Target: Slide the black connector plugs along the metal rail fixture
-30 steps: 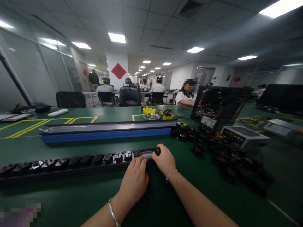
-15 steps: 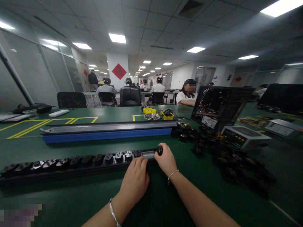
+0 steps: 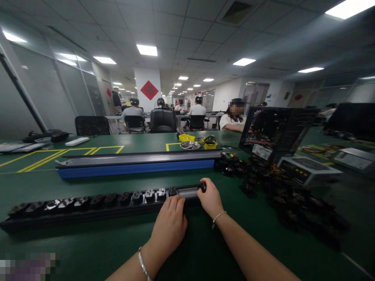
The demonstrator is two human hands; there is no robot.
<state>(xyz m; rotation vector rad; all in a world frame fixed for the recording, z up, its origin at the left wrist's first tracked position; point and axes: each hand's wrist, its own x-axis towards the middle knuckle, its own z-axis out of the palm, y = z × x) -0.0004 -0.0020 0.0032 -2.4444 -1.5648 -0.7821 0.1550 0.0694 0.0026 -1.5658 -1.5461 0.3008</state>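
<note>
A long black power strip housing (image 3: 117, 210) lies across the front of the green table, with a row of black socket modules (image 3: 137, 197) seated along it. Near its right end a bare grey stretch of the channel (image 3: 189, 193) shows. My left hand (image 3: 170, 218) is closed over the housing's near edge, fingertips by the last seated module. At the far right end, my right hand (image 3: 211, 197) pinches a small black piece (image 3: 204, 187) that looks like a socket module; the fingers partly cover it.
Behind lies another long channel (image 3: 140, 157) on a blue strip (image 3: 137, 169). Loose black modules (image 3: 293, 199) are heaped at right, near a power supply unit (image 3: 309, 170) and an open computer case (image 3: 272, 128). A metal dish (image 3: 190, 145) and yellow bins (image 3: 186, 137) stand farther back.
The whole view has shifted slightly. My right hand has moved a little to the right with the black piece at the housing's end. My left hand stays on the near edge.
</note>
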